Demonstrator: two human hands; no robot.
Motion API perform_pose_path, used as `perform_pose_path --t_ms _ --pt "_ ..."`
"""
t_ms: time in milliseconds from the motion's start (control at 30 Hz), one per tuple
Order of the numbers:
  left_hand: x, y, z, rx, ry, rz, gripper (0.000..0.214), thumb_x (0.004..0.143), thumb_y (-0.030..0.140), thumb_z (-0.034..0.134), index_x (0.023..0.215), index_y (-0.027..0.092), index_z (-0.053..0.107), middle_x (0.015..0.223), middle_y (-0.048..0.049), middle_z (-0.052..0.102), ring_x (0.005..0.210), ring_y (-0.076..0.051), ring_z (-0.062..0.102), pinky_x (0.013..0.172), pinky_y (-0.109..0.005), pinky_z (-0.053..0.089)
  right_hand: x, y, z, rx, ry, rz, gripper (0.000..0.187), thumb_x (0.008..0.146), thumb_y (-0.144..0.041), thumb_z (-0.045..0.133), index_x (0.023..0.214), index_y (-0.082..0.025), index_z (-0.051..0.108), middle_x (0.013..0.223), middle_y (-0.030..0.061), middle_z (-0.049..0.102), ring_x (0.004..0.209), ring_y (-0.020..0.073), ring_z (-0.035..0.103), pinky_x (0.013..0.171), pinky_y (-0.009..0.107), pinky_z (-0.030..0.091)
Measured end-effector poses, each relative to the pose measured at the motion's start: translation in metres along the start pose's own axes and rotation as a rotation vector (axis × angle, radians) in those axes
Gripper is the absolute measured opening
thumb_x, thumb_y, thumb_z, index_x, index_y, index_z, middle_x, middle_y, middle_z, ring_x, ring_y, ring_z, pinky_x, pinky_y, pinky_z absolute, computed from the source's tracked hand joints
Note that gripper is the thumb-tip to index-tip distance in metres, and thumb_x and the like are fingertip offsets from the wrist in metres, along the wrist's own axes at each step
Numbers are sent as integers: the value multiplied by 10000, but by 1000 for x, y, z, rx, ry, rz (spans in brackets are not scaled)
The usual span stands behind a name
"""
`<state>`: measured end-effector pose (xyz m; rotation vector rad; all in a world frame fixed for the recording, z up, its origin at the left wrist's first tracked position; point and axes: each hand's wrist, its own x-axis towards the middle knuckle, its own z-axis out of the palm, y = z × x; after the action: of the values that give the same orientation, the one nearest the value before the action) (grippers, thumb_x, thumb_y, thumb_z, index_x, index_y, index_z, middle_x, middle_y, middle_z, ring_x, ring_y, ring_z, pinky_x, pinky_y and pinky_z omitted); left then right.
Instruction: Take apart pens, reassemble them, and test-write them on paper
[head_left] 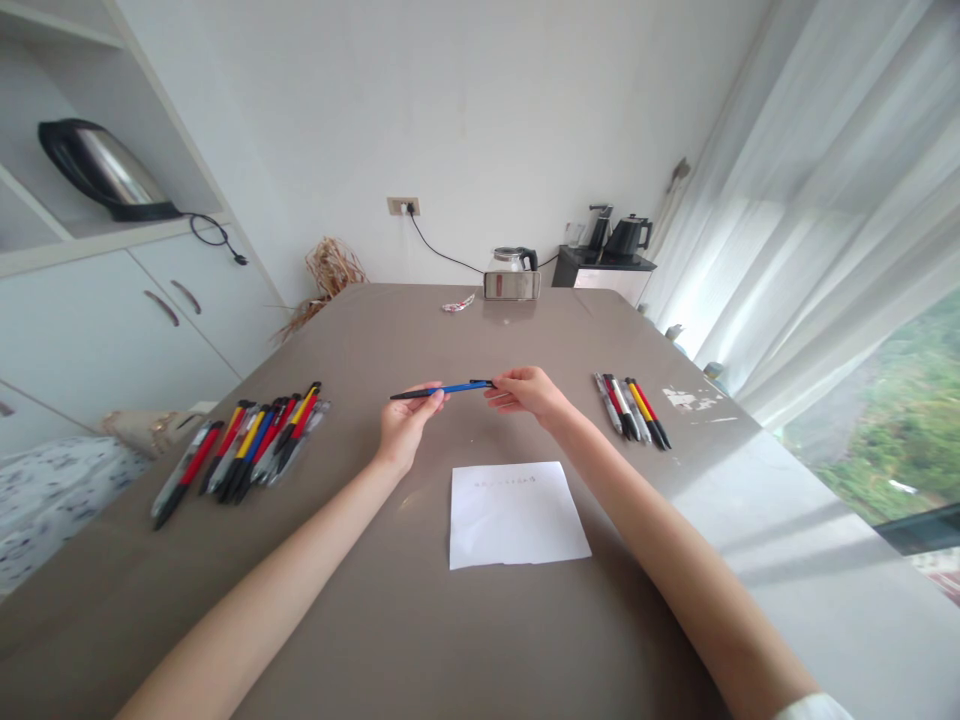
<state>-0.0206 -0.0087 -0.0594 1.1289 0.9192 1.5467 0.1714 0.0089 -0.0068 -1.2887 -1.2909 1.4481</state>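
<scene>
A blue ballpoint pen (pixel 459 388) with black ends is held level above the table, its dark tip pointing left. My left hand (pixel 405 428) pinches it near the tip half, thumb on the near side. At the other end, the fingers of my right hand (pixel 529 391) are closed on the black clip end. Below the hands lies a white sheet of paper (pixel 517 520) with a faint line of handwriting near its top edge. Several pens in red, yellow, blue and clear (pixel 251 447) lie in a pile at the left. A smaller group of pens (pixel 632 410) lies at the right.
The brown table (pixel 360 620) spans the view. A glass kettle on a metallic base (pixel 512 275) and a crumpled wrapper (pixel 458 304) are at its far edge. White scuffs (pixel 690 399) mark the right side. Curtains (pixel 810 190) hang at right; a cabinet (pixel 90 310) stands left.
</scene>
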Motion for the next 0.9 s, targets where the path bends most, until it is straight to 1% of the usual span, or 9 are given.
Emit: perform_pose_path --t_ms 367,567,900 --pt "-1 2 1 -2 3 -31 334 619 281 685 907 122 627 783 -66 662 789 -160 620 753 -280 459 0 -1 -1 -3 12 -13 95 778 -197 527 777 -108 560 834 131 661 619 134 629 545 225 516" --pt "-1 1 1 -10 -9 -32 326 619 264 686 911 131 625 801 -59 659 799 -157 618 762 -280 459 -1 -1 2 -10 -16 -15 71 771 -182 534 758 -115 553 812 115 665 605 124 626 531 216 511" --pt "-2 3 1 -8 -21 -48 309 626 259 681 905 137 629 804 -54 658 814 -162 616 785 -294 458 -3 -4 2 5 -6 -16 70 754 -181 563 739 -112 565 762 100 673 568 115 620 533 219 516"
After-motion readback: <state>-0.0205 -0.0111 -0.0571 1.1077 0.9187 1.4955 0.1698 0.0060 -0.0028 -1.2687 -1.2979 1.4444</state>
